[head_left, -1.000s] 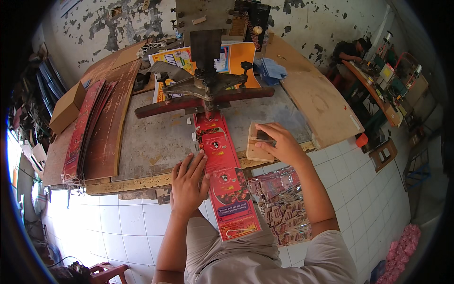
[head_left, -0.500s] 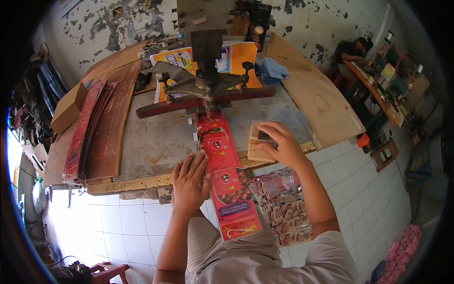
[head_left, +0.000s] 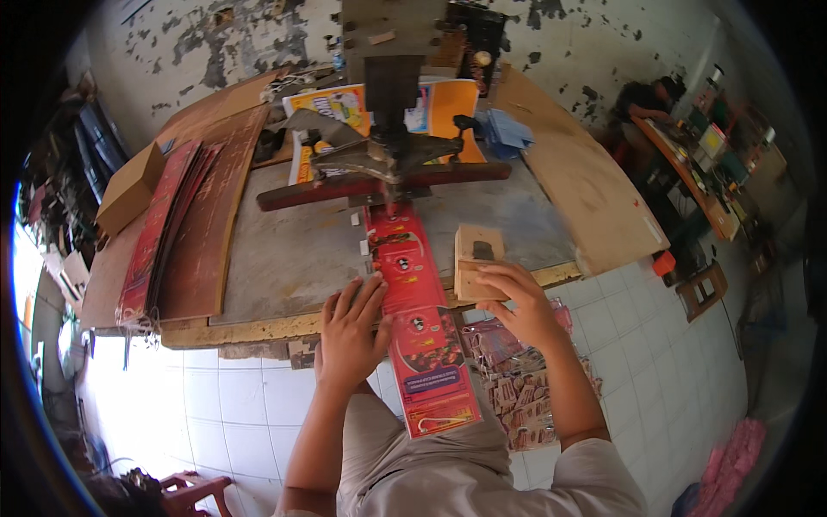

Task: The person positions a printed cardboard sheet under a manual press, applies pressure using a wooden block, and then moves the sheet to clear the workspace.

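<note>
A long red printed packaging strip [head_left: 412, 286] runs from under the red bar of a metal press [head_left: 392, 164], over the table's front edge and down above my lap. My left hand [head_left: 351, 332] lies along the strip's left edge, fingers stretched out and touching it. To the right stands a light wooden block [head_left: 468, 252] with a dark patch on it, at the table's edge. My right hand [head_left: 521, 310] is at the block's lower right side, fingers extended and thumb apart. Whether its fingertips touch the block I cannot tell.
Stacked red strips [head_left: 164, 224] and a cardboard box [head_left: 131, 189] lie on the left boards. Small pale stops [head_left: 364, 247] sit beside the strip. Below the table's right edge is a pile of printed packets [head_left: 525, 388]. Another person [head_left: 642, 103] sits at a bench far right.
My right hand has drawn back from the top of the wooden block toward its lower right side. My left hand stays on the strip. The whole view has shifted slightly.
</note>
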Tool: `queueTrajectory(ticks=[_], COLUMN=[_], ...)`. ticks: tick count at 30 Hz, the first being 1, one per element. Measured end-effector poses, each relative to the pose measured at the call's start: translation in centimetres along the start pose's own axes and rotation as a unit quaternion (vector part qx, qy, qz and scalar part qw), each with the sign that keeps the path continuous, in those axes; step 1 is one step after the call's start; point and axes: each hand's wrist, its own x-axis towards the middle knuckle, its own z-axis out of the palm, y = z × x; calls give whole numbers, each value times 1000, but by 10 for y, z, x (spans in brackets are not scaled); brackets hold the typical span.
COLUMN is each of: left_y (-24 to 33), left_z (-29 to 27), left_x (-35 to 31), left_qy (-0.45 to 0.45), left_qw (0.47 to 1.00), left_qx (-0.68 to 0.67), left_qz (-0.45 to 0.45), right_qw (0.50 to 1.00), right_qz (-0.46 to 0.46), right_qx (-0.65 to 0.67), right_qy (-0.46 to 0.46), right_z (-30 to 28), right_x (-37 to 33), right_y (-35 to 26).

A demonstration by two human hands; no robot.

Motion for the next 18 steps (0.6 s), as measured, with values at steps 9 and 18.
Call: queueTrajectory(ticks=[9,18], left_y=[-4,-6], left_z=[4,8], left_x=[-2,-2], left_qy=[5,1], left_qw=[1000,1000], left_qx=[-6,5], left_qz=[6,6], right_qw=[984,987], right_qz=[-65,-41], right_qx=[142,121], right_qy=[-87,-102], right_z=[12,62], right_x=[29,86], right_y=[-54,-15])
